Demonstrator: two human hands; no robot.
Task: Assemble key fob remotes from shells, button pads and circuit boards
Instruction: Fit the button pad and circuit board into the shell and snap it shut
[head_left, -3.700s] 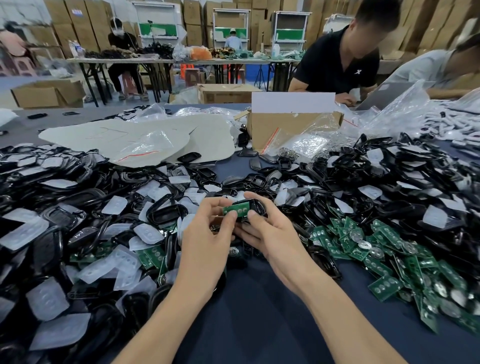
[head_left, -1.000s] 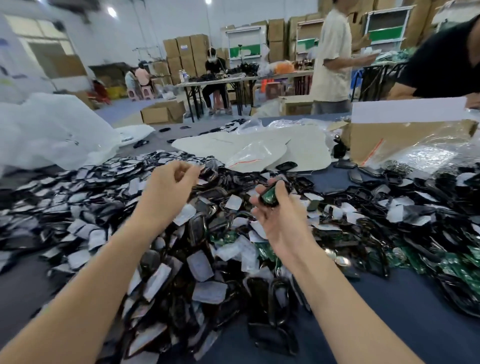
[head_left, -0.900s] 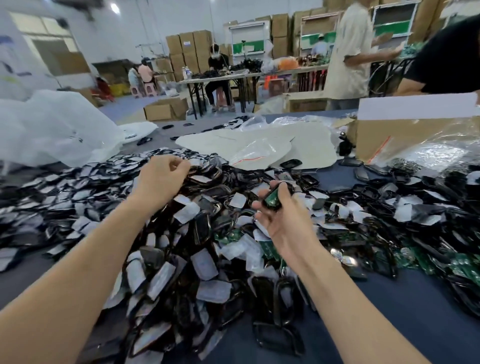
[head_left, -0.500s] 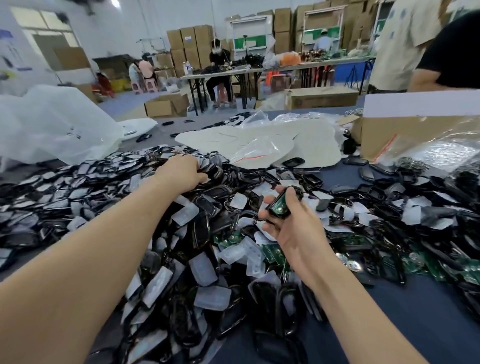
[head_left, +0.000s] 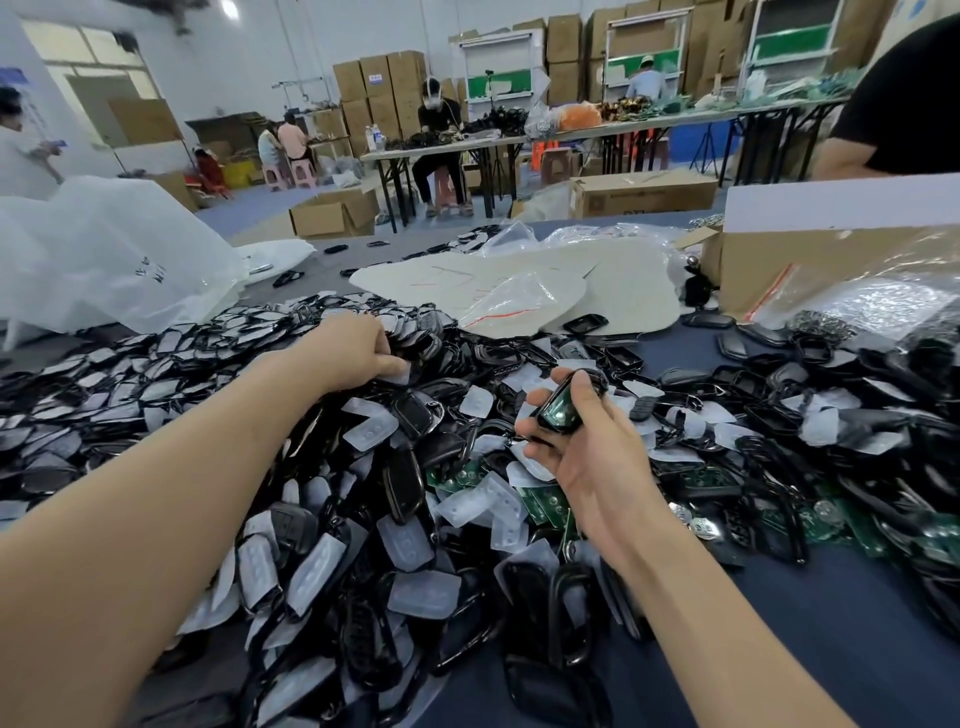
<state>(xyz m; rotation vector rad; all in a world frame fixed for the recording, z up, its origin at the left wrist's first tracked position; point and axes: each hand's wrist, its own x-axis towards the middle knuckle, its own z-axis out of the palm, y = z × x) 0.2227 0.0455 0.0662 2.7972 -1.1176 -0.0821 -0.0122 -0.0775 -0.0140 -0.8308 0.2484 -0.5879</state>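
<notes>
My right hand (head_left: 592, 441) holds a black key fob shell (head_left: 563, 402) with a green circuit board seated in it, raised above the pile. My left hand (head_left: 358, 353) reaches far forward into the heap of black shells (head_left: 405, 483) and translucent white button pads (head_left: 371, 434). Its fingers curl down onto the parts, and a white pad shows at the fingertips; whether it is gripped I cannot tell. Loose green circuit boards (head_left: 540, 501) lie under my right wrist.
A dark blue table (head_left: 810, 639) carries the piles. A cardboard box (head_left: 810, 270) stands at the back right, white sheets and plastic bags (head_left: 519, 291) at the back centre, a large white bag (head_left: 104, 254) at the left. People work at tables behind.
My left hand has left the shell and moved forward and left into the pile of pads and shells, sinking lower. My right hand keeps the shell with the board, shifted slightly right.
</notes>
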